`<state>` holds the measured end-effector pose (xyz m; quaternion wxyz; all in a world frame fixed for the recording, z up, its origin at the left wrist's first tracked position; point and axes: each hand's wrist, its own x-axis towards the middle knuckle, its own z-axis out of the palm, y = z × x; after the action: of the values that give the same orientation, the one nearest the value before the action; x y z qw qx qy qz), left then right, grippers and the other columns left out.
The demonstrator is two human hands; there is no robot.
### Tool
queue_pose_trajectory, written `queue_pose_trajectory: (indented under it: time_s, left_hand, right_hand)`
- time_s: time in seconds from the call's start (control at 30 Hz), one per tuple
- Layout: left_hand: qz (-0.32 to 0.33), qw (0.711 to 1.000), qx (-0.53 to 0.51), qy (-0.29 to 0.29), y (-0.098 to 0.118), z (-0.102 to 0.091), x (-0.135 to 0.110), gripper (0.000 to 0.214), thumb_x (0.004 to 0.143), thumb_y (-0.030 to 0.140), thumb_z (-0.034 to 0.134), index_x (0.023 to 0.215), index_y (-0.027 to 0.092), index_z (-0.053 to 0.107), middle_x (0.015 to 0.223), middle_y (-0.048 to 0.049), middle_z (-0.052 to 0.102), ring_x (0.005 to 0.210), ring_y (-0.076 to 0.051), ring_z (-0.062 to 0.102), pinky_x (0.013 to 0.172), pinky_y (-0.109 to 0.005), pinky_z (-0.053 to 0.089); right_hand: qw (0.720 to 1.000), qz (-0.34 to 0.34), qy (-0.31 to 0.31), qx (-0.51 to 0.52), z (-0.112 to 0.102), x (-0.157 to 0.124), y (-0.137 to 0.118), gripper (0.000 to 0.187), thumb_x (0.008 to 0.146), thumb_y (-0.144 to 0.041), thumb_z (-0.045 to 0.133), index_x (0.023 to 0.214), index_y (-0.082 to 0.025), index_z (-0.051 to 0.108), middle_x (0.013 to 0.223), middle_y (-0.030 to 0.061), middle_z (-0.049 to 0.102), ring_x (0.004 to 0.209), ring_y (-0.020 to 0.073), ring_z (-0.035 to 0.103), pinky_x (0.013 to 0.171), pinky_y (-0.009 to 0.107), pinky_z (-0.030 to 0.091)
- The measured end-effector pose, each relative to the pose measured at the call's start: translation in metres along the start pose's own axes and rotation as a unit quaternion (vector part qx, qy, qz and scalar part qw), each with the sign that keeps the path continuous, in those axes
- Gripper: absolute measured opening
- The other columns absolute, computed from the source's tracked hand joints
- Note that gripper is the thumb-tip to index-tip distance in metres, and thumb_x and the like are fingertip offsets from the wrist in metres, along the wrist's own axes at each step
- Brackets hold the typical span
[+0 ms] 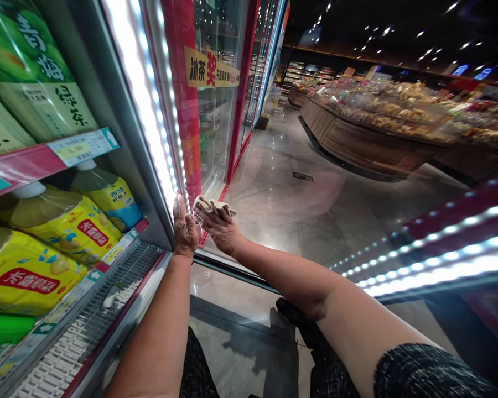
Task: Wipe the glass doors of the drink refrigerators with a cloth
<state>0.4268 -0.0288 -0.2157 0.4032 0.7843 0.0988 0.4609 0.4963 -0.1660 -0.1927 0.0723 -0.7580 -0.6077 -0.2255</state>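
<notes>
With the fingers of my right hand closed around it, a folded beige cloth is held up by the lower corner of a glass door. The cloth looks pressed to the glass, though the exact contact is hard to make out. Just left of it, my left hand has its fingers stretched upward and lying flat along the lit edge of the cooler frame. Nothing shows in that hand. A bright LED strip runs up the frame above it.
To the left, cooler shelves hold yellow-labelled drink bottles and green tea bottles. A wire rack lies below. More red-framed cooler doors stand ahead. Beyond the glass is a wooden display stand piled with packaged goods.
</notes>
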Motion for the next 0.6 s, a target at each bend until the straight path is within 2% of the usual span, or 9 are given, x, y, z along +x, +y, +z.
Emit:
queue_pose_trajectory:
  time_s: [0.1, 0.2, 0.27, 0.37, 0.5, 0.6]
  left_hand:
    - [-0.009, 1.0, -0.005, -0.001, 0.001, 0.004, -0.001, 0.09, 0.097, 0.074, 0.014, 0.16, 0.013, 0.034, 0.168, -0.018, 0.025, 0.157, -0.027, 0.021, 0.129, -0.043, 0.021]
    - [-0.014, 1.0, -0.007, 0.006, 0.004, 0.007, 0.0, 0.092, 0.096, 0.076, 0.013, 0.16, 0.014, 0.035, 0.169, -0.017, 0.022, 0.157, -0.027, 0.022, 0.129, -0.041, 0.02]
    - [-0.017, 1.0, -0.009, 0.006, 0.006, 0.009, 0.0, 0.092, 0.096, 0.075, 0.013, 0.16, 0.013, 0.035, 0.17, -0.0175, 0.02, 0.157, -0.027, 0.022, 0.129, -0.04, 0.02]
    - [-0.018, 1.0, -0.012, 0.004, 0.008, 0.01, 0.0, 0.09, 0.097, 0.074, 0.014, 0.159, 0.013, 0.036, 0.17, -0.0175, 0.019, 0.158, -0.026, 0.019, 0.129, -0.042, 0.019]
    - [-0.017, 1.0, -0.009, -0.006, 0.008, 0.009, -0.001, 0.089, 0.097, 0.073, 0.012, 0.159, 0.014, 0.035, 0.17, -0.0176, 0.017, 0.157, -0.028, 0.02, 0.128, -0.047, 0.022]
    - [-0.01, 1.0, 0.001, -0.012, 0.009, 0.007, -0.001, 0.09, 0.097, 0.073, 0.011, 0.159, 0.012, 0.035, 0.17, -0.0189, 0.017, 0.158, -0.028, 0.018, 0.128, -0.047, 0.02]
  right_hand:
    - [1.0, 0.007, 0.001, -0.012, -0.01, -0.004, 0.0, 0.05, 0.102, -0.012, 0.044, 0.15, -0.024, 0.051, 0.161, 0.0037, 0.044, 0.152, 0.0193, 0.036, 0.131, 0.049, 0.017]
    - [0.997, 0.056, 0.04, -0.03, -0.029, 0.007, 0.001, 0.05, 0.105, -0.019, 0.041, 0.154, -0.029, 0.045, 0.165, 0.0007, 0.037, 0.158, 0.0216, 0.022, 0.13, 0.055, 0.014]
    - [0.994, 0.075, 0.06, -0.044, -0.034, 0.01, 0.002, 0.049, 0.106, -0.022, 0.04, 0.154, -0.031, 0.045, 0.165, -0.0006, 0.035, 0.159, 0.0223, 0.017, 0.13, 0.057, 0.014]
    - [0.994, 0.066, 0.065, -0.055, -0.021, -0.002, 0.0, 0.046, 0.106, -0.024, 0.042, 0.151, -0.029, 0.049, 0.164, 0.0003, 0.036, 0.158, 0.0228, 0.021, 0.13, 0.055, 0.018]
    - [0.997, 0.031, 0.044, -0.048, 0.005, -0.027, -0.003, 0.045, 0.105, -0.017, 0.042, 0.149, -0.021, 0.052, 0.16, 0.004, 0.044, 0.153, 0.0171, 0.033, 0.129, 0.042, 0.026]
    - [0.998, 0.025, 0.033, -0.04, 0.0, -0.033, -0.001, 0.048, 0.103, -0.014, 0.042, 0.151, -0.016, 0.049, 0.162, 0.0071, 0.041, 0.154, 0.016, 0.031, 0.129, 0.04, 0.026]
